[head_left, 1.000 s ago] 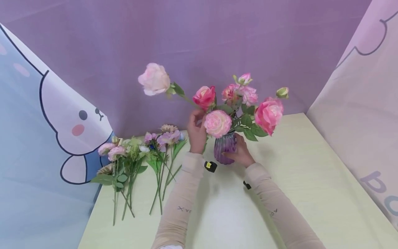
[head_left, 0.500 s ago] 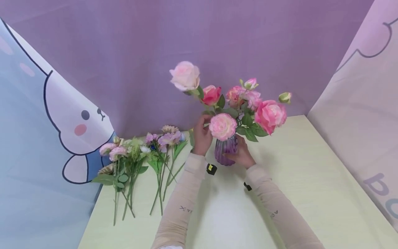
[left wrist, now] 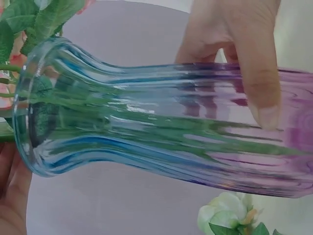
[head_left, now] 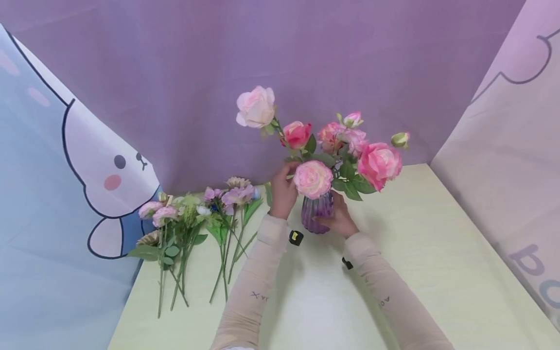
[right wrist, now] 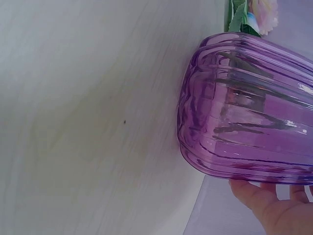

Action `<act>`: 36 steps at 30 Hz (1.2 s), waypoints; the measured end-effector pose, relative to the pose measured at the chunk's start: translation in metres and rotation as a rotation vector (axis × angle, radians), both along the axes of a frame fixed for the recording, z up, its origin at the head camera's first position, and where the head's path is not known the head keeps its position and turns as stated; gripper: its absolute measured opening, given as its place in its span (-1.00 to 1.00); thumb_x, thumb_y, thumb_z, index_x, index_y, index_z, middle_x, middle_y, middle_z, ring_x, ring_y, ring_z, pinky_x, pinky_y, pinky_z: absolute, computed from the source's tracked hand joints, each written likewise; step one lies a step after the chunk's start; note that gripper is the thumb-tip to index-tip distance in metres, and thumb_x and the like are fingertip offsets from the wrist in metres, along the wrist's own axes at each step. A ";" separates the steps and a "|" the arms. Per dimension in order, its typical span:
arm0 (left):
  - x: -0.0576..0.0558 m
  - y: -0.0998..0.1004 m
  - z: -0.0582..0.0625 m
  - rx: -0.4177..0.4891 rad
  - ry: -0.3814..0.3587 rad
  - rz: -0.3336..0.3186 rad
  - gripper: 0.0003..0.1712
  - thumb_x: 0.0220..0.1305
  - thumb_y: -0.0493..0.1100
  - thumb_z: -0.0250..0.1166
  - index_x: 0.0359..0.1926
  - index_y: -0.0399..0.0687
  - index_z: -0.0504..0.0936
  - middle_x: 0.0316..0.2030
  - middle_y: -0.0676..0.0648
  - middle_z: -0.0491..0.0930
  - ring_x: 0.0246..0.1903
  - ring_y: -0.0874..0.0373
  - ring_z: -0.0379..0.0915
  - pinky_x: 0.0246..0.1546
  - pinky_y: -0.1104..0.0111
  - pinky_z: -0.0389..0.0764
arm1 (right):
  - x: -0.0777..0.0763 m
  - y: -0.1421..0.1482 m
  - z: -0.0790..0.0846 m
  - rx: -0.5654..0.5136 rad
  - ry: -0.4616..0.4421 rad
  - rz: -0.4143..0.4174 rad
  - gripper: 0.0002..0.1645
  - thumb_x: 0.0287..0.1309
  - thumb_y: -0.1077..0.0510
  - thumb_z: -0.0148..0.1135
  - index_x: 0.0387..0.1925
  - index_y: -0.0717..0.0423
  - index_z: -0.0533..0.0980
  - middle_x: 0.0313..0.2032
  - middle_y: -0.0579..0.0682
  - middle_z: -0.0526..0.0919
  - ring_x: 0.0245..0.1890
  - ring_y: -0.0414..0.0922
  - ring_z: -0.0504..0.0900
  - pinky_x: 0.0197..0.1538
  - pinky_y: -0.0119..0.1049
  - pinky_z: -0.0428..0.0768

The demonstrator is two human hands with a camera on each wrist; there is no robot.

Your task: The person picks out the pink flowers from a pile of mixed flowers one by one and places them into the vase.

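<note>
A ribbed glass vase (head_left: pixel 309 213), blue at the mouth and purple below, stands upright on the table. My right hand (head_left: pixel 343 218) grips its lower body, thumb across the front and fingers behind. Green stems (left wrist: pixel 161 129) show through the glass in the left wrist view. My left hand (head_left: pixel 282 195) is at the vase mouth with curled fingers, holding the stem of a pale pink rose (head_left: pixel 255 107) that leans out to the left. Its fingertips are partly hidden behind a round pink-and-cream flower (head_left: pixel 313 179). A red-pink rose (head_left: pixel 296 134) and a large pink rose (head_left: pixel 379 165) also fill the vase.
Several cut flowers lie on the pale table (head_left: pixel 411 272) at the left: pink blooms (head_left: pixel 164 215) with greenery, and lilac flowers (head_left: pixel 238 194) with long stems. A purple backdrop (head_left: pixel 175 73) rises behind, and printed cloth panels stand at both sides.
My left hand has moved right, closer to the vase mouth, bringing the pale rose rightward; lately its bloom has swung slightly left. The right hand has stayed on the vase.
</note>
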State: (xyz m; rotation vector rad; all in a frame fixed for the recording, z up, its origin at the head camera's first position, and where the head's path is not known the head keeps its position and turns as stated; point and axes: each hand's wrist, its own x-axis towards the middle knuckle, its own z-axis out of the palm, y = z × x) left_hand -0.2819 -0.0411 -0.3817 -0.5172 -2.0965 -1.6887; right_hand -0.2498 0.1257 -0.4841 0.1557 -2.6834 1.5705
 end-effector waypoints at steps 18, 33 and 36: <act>0.001 -0.010 0.031 0.179 0.018 0.046 -0.67 0.40 -0.25 0.04 -0.36 -0.49 0.55 -0.30 -0.32 0.52 -0.29 0.02 0.47 -0.18 0.28 0.55 | 0.000 0.000 -0.001 0.004 0.061 0.002 0.18 -0.19 0.17 0.48 0.35 0.29 -0.05 0.22 0.35 0.12 0.27 0.26 0.12 0.32 0.16 0.15; 0.006 -0.005 0.010 0.123 -0.048 0.064 -0.82 0.10 -0.34 0.33 -0.25 -0.37 0.64 -0.31 -0.29 0.65 -0.31 0.01 0.58 -0.26 0.27 0.63 | 0.002 0.000 0.002 0.022 0.015 -0.009 0.21 -0.17 0.14 0.46 0.39 0.23 -0.11 0.28 0.33 0.07 0.31 0.26 0.07 0.33 0.17 0.12; 0.005 -0.007 0.003 0.067 0.000 0.079 -0.86 0.07 -0.35 0.34 -0.29 -0.31 0.67 -0.33 -0.24 0.68 -0.27 -0.01 0.62 -0.30 0.27 0.64 | 0.003 -0.001 0.001 0.028 0.002 -0.004 0.22 -0.16 0.13 0.46 0.39 0.23 -0.12 0.28 0.33 0.06 0.31 0.26 0.07 0.33 0.17 0.12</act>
